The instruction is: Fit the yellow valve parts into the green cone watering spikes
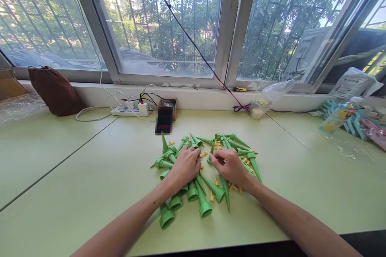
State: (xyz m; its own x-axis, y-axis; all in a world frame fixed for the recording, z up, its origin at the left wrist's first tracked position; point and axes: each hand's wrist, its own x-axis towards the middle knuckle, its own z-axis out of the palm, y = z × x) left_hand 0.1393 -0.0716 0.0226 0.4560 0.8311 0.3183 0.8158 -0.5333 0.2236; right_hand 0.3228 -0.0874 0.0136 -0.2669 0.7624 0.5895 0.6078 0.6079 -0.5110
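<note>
A pile of green hollow plastic watering spikes (205, 207), with wide ribbed collars and pointed ends, lies on the table. Small yellow plastic pieces (212, 196) are scattered among them. My left hand (187, 164) is over the left part of the pile with its fingers curled; whatever they grip is hidden beneath them. At the middle of the pile, my right hand (229, 165) pinches a green spike (211, 153) that stands with its point up. More yellow pieces lie close to both hands.
Behind the pile are a power strip (120, 111) with cables and a small cardboard box (173, 108). A brown pouch (56, 90) rests at the back left. A plastic bag with a tub (258, 109), a bottle (340, 115) and packets are at the back right, below windows.
</note>
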